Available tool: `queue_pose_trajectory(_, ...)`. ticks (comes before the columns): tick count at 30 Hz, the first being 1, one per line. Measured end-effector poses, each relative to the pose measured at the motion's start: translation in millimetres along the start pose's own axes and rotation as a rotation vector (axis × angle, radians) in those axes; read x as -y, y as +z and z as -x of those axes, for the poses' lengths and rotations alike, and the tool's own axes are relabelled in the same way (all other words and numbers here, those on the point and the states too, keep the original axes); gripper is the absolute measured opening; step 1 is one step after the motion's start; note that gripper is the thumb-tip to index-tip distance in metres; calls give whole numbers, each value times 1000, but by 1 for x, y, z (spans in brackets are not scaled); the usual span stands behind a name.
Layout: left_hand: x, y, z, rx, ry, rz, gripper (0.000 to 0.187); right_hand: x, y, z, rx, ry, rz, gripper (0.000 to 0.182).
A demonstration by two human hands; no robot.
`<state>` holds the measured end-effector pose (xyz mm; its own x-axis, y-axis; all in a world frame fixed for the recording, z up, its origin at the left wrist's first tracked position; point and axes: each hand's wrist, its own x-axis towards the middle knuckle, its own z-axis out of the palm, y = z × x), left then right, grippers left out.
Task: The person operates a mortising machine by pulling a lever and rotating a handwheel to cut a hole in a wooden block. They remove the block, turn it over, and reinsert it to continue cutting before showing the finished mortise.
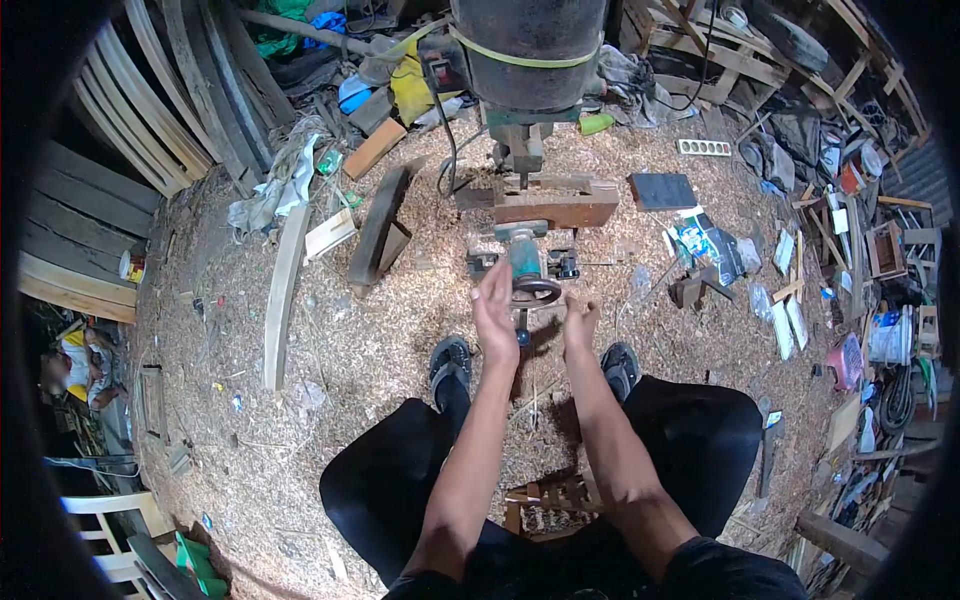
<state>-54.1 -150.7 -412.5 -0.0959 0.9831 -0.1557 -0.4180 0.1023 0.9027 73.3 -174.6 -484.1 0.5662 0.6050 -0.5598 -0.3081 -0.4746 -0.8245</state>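
A dark round handwheel (pixel 540 297) sits at the front of a green machine vise, between my two hands. My left hand (pixel 495 318) is at the wheel's left side, its fingers stretched forward, palm turned inward. At the right side is my right hand (pixel 580 325), fingers apart and pointing away from me, with nothing seen in it. Below the wheel is a lever with a black ball knob (pixel 523 338). Beyond it the green vise screw housing (pixel 522 258) reaches toward a brown wooden block (pixel 560 210). A drill-like bit (pixel 523 180) points down at the block from the machine head (pixel 520 140).
A large dark motor (pixel 530 60) hangs overhead. Wood shavings cover the ground. Dark timber (pixel 380 225) and a pale curved board (pixel 287 300) lie left. A dark block (pixel 662 192) and a white power strip (pixel 704 147) lie right. Another person (pixel 85 365) is at far left.
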Motion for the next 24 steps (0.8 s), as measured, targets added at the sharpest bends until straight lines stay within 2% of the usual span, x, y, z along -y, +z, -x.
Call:
queue_pose_trajectory(1,-11,7,3,4,48,31,70,12,-3,12,-17,4,-134,87)
queue_pose_trajectory(4,-5,7,6,3,57,44,72,21,23,20,31,-345,131,89)
queue_pose_trajectory(5,-2,4,10,1,55,47,73,12,27,13,17,-393,119,90)
queue_pose_trajectory(8,1,-2,11,-20,73,63,76,25,-1,14,47,49,-17,87)
queue_pose_trajectory(9,0,-2,6,-90,10,-59,75,8,-1,-7,43,-2,-217,81)
queue_pose_trajectory(12,7,9,5,-163,-252,-209,64,17,30,18,10,-468,137,79)
queue_pose_trajectory(15,4,16,18,-109,-150,-76,64,14,11,3,-10,-150,-34,80)
queue_pose_trajectory(16,4,14,17,-100,-150,-68,64,24,0,8,-11,-23,-98,81)
queue_pose_trajectory(17,6,12,13,-105,-183,-101,64,34,-2,13,37,12,-251,82)
queue_pose_trajectory(20,17,3,1,-143,-315,-211,63,33,29,25,59,-362,35,84)
queue_pose_trajectory(21,12,3,1,-136,-247,-166,63,20,30,14,109,-259,-87,83)
queue_pose_trajectory(24,-12,10,9,-123,-39,-19,64,25,8,-7,13,-323,122,82)
